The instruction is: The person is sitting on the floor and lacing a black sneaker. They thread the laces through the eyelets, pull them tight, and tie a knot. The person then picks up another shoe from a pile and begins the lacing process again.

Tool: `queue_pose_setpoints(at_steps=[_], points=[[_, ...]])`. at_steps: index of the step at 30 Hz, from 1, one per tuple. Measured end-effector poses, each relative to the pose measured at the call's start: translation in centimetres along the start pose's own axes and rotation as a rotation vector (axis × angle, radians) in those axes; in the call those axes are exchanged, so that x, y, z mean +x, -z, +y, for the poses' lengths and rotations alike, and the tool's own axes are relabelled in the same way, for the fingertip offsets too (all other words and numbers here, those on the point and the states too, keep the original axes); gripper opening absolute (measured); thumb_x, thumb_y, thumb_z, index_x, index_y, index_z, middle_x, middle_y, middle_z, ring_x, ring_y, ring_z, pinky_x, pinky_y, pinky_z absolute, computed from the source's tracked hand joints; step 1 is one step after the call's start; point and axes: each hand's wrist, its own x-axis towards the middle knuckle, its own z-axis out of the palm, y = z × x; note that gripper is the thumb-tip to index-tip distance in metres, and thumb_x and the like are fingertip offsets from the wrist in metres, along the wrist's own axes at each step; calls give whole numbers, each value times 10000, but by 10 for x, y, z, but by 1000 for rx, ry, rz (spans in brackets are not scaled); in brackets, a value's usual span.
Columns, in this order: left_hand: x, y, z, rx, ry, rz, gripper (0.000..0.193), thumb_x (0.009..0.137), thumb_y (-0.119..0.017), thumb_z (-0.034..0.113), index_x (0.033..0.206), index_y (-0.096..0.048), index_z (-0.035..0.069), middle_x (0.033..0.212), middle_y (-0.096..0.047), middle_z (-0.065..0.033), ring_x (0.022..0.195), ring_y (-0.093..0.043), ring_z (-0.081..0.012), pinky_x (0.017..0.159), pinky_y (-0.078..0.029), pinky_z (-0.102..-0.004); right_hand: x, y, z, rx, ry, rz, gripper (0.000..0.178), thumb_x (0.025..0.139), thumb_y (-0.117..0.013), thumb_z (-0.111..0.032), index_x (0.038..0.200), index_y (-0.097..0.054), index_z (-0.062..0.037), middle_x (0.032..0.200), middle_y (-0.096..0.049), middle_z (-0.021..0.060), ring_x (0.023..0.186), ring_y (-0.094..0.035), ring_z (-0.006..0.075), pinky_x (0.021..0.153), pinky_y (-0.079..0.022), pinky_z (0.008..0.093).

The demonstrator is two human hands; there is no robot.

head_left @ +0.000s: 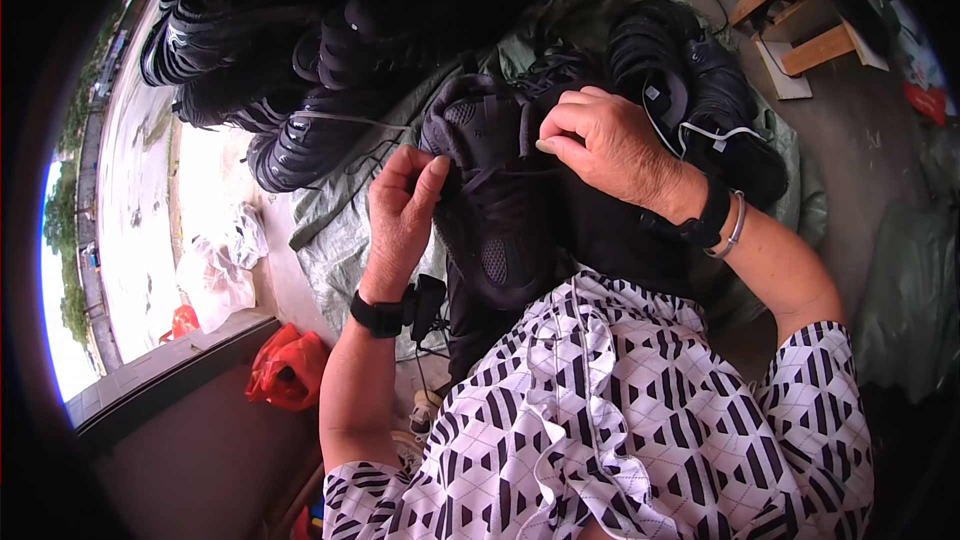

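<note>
A black sneaker (492,205) rests on my dark-trousered lap, its toe toward me and its opening and tongue away from me. Dark laces criss-cross its front and are hard to make out against the upper. At the shoe's left side my left hand (402,202) is closed, thumb and fingertips pinching a lace end. Across the opening, my right hand (610,145) pinches the other lace end beside the collar. Both hands are raised a little, one on each side of the shoe.
Piled black sneakers (350,50) lie at the far left, and more black shoes (690,90) at the right, on a green plastic sheet (335,225). A wooden stool (800,30) stands far right. Red (287,368) and clear plastic bags (215,275) lie at left.
</note>
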Motion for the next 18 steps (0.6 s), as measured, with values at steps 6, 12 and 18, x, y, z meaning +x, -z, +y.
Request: queue_pose_setpoints(at_steps=[6,12,18], points=[[5,11,3,40,40,-93,125,913,-658,138,901,-582,40,771,-516,35,685,-451,-53,622,-389,-215,-1,-9,3,-138,268,-26,109,761,-702,-111,831,-620,-97,781,-565,21,789,-579,213,697,-441,341],[28,19,57,876,-602,-229,467,706,-731,33,1151,-638,143,1210,-579,-34,1043,-563,-248,827,-533,-335,22,21,-4,-232,452,-41,343,683,-738,-52,991,-587,-70,1039,-526,67,955,-568,234,815,-475,361],[52,28,79,1108,-858,-495,249,653,-742,95,849,-589,114,967,-559,-3,1051,-561,-211,807,-544,-342,45,20,-1,-325,572,-426,282,675,-752,-92,898,-582,-70,990,-521,60,969,-564,227,808,-481,353]])
